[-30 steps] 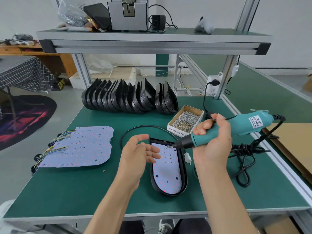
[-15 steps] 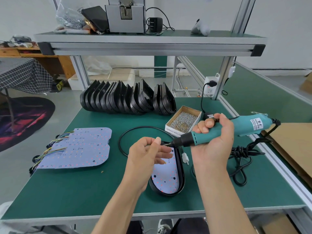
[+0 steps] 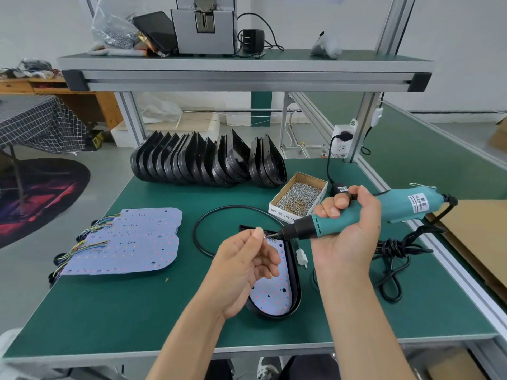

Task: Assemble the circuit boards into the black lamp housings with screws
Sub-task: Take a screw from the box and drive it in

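Screw brought to the driver tip above the housing

Since a second ago the left hand (image 3: pixel 247 259) has risen from beside the lamp housing (image 3: pixel 292 275) to pinch a tiny, barely visible screw (image 3: pixel 264 237) at the bit of the one teal screwdriver (image 3: pixel 356 212), gripped by the right hand (image 3: pixel 348 226). One circuit board (image 3: pixel 270 294) lies in that housing, partly hidden; two spare boards (image 3: pixel 129 242) overlap at left.

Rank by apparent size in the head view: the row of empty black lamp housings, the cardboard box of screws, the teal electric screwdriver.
1. Row of empty black lamp housings, clearly largest.
2. Teal electric screwdriver, though nearer the camera.
3. Cardboard box of screws, smallest.
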The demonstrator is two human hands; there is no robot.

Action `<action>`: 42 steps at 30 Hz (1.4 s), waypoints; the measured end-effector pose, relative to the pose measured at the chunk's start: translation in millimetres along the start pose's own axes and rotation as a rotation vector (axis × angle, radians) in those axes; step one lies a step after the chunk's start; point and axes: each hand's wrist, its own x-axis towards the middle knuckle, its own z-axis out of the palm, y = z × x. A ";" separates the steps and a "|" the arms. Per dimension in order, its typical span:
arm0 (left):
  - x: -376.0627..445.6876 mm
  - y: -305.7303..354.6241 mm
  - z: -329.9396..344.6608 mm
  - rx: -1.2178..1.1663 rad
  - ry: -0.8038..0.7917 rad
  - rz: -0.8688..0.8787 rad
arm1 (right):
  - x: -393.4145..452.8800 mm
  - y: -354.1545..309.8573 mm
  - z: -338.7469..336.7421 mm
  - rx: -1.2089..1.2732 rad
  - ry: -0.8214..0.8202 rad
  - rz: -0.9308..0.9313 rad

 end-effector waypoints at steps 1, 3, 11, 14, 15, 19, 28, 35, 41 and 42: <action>0.7 -0.5 -0.3 0.011 0.003 0.002 | -0.2 0.0 0.5 0.003 0.003 0.001; 2.1 -1.8 -1.2 0.043 0.012 0.003 | -0.3 -0.7 1.2 0.008 0.002 0.003; 0.9 -0.9 0.9 0.167 0.018 0.020 | -0.4 0.4 0.6 -0.007 0.004 0.003; 1.1 -1.4 0.3 0.217 0.029 0.034 | -0.2 0.6 0.7 -0.016 0.010 -0.001; 1.3 -2.1 -0.2 0.231 0.034 0.040 | -0.1 0.6 0.9 -0.018 0.011 -0.001; 2.6 -4.3 -2.3 0.290 0.044 0.067 | 0.1 0.6 0.9 -0.026 0.012 0.011; -1.6 -0.4 0.8 0.653 0.086 0.155 | 0.9 1.3 -4.0 -0.072 -0.032 0.003; -5.2 1.5 9.7 0.645 0.119 0.163 | -1.6 2.2 -8.7 -0.071 -0.019 0.015; -4.1 -3.0 8.7 0.635 0.145 0.139 | -2.0 1.4 -10.0 -0.044 -0.018 0.006; -3.6 -4.3 8.7 0.640 0.150 0.141 | -2.5 1.7 -10.5 -0.041 -0.015 0.004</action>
